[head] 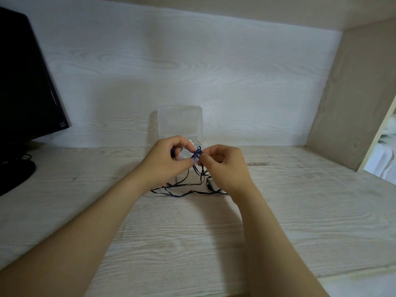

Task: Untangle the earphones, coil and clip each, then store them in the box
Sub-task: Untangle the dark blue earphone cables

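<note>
head view: you hold the blue knot (197,154) up off the desk (300,211), your left hand (169,159) curled round one side and your right hand (222,166) pinching the tangle, likely so both sets of fingertips can pick it apart; the rest of the earphone cord (182,192) trails in loose loops on the desk below, taking weight off the knot. the clear box (180,123) stands open just behind your hands, ready, i judge, for each finished coil.
</note>
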The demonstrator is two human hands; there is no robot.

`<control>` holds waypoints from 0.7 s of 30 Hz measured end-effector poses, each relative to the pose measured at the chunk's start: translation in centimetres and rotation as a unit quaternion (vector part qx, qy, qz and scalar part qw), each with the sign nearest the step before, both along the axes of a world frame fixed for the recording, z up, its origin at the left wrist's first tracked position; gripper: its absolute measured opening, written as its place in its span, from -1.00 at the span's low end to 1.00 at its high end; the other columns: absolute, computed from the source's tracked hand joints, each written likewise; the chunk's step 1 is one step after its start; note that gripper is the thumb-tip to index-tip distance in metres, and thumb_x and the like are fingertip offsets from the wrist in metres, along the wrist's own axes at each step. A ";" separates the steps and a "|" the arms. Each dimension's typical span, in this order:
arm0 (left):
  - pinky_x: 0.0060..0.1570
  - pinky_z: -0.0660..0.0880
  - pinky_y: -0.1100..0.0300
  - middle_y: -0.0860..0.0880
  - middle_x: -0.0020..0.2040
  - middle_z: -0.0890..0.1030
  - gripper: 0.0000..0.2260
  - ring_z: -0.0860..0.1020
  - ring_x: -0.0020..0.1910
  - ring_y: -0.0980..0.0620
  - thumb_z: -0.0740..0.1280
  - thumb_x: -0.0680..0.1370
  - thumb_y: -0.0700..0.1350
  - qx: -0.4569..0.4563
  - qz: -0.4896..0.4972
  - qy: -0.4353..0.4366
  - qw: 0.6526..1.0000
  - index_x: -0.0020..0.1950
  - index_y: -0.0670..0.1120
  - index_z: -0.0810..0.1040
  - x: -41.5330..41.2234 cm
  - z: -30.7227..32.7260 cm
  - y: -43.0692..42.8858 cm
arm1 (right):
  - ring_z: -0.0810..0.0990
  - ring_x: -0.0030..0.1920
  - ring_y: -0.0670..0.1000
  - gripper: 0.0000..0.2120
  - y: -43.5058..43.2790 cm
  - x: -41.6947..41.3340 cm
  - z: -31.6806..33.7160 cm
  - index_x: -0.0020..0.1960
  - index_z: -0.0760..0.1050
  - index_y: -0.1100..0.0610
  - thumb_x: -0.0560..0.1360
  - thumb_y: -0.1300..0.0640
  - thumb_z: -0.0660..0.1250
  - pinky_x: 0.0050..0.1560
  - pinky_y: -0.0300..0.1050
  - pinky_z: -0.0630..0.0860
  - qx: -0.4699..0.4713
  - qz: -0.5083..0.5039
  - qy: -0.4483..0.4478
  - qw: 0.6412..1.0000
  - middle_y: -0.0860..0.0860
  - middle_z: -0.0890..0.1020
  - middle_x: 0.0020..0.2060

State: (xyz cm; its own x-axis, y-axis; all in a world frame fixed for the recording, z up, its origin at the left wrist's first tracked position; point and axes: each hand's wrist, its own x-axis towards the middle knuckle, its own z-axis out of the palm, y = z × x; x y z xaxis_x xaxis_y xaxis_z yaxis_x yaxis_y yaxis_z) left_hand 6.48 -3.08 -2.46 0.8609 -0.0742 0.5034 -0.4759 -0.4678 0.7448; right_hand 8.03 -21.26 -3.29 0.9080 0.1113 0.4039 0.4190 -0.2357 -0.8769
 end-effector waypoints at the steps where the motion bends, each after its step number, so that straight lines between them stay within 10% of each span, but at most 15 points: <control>1: -0.28 0.34 0.30 -0.03 -0.22 0.35 -0.83 0.33 -0.29 0.09 0.51 0.55 -0.23 0.000 0.013 0.000 1.000 0.06 -0.02 0.64 0.1 0.0 0.0 | 0.60 -0.32 -0.10 -0.89 0.0 0.0 0.0 -0.11 0.71 0.09 0.55 0.18 0.42 -0.24 -0.21 0.50 0.003 0.004 -0.002 1.000 0.02 0.75 -0.26; 6: -0.22 0.32 0.23 0.05 -0.19 0.40 -0.90 0.32 -0.25 0.10 0.31 0.47 -0.17 0.023 0.030 -0.031 0.999 -0.07 -0.01 0.43 -0.3 0.3 0.0 | 0.42 -0.44 -0.15 -0.84 0.0 -0.1 0.1 -0.16 0.70 0.11 0.56 0.19 0.40 -0.36 -0.28 0.37 0.018 0.001 -0.010 1.000 -0.03 0.65 -0.37; 21: -0.24 0.39 0.36 0.08 -0.15 0.67 -0.94 0.44 -0.26 0.10 0.57 0.50 -0.05 0.059 0.097 -0.121 0.986 -0.10 0.10 0.74 0.1 -0.3 0.1 | 0.43 -0.34 -0.07 -0.78 0.0 0.2 0.2 -0.26 0.66 0.11 0.55 0.15 0.39 -0.22 -0.11 0.39 0.023 -0.004 0.015 1.000 -0.05 0.55 -0.39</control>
State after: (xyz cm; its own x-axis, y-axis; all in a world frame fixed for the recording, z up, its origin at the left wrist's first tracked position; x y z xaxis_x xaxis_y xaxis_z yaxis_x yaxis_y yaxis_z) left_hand 6.59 -2.96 -2.79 0.7205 0.0093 0.6934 -0.5261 -0.6442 0.5552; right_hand 8.26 -21.23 -3.11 0.9207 0.0868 0.3806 0.3904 -0.1976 -0.8992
